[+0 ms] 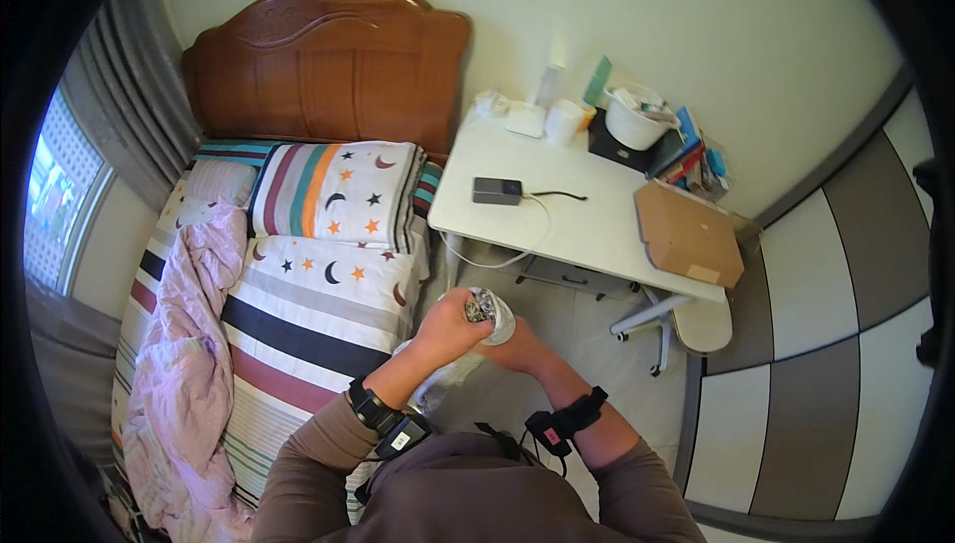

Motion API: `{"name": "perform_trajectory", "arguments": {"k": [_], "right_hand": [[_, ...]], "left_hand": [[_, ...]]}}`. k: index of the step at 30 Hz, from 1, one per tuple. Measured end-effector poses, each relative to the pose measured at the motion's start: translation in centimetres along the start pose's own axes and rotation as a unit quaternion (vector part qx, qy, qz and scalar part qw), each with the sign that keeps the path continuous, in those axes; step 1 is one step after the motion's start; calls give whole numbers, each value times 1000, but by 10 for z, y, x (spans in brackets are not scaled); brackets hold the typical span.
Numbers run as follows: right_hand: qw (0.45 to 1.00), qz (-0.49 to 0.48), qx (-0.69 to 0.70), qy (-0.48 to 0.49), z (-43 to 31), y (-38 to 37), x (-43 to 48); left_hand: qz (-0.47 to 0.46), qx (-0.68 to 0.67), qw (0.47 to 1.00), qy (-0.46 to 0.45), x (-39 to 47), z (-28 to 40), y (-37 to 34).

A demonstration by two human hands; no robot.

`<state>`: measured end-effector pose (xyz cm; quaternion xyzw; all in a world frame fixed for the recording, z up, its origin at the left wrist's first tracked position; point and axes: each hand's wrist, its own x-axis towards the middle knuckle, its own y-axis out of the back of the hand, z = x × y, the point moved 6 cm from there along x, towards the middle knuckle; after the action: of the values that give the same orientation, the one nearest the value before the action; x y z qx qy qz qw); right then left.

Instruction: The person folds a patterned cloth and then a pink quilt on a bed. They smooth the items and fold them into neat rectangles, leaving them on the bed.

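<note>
Both of my hands meet in front of my body, above the floor between the bed and the desk. My left hand [450, 329] is closed on a bundle of white cloth [503, 325], whose open end shows a dark patterned inside. Behind and below that end, my right hand [516, 349] grips the same bundle, its fingers mostly hidden. A pale, see-through length of the material hangs down beneath my left wrist. Whether the cloth is a sleeve, a sock or a cover cannot be told.
Left is a bed with a striped pillow [336, 192] and a pink blanket [183, 394]. The white desk [597, 226] holds a grey power bank [497, 191], a white basket [638, 121] and a cardboard box [686, 233]. A stool [703, 323] stands under its right end.
</note>
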<state>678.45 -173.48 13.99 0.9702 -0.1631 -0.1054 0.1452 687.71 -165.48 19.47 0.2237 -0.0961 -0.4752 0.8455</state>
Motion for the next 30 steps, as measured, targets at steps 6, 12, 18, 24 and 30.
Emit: {"name": "perform_trajectory", "arguments": {"k": [6,12,18,24,30], "right_hand": [[959,271,35,-67,106,128,-86],[829,69,548,-90,118,154,-147],[739,76,658,125,20,207,-174],[777,182,571,192,-41,219,-197],[890,271,343,129,-23,224,-224]], "left_hand": [[-220,-185,954,82,-20,72,-56],[-162,-357,920,16,15,91,-25],[196,337,891,-234,73,94,-22],[-361,-290,873,-150,7,126,-179],[-308,-167,924,-152,31,164,-209]]}}
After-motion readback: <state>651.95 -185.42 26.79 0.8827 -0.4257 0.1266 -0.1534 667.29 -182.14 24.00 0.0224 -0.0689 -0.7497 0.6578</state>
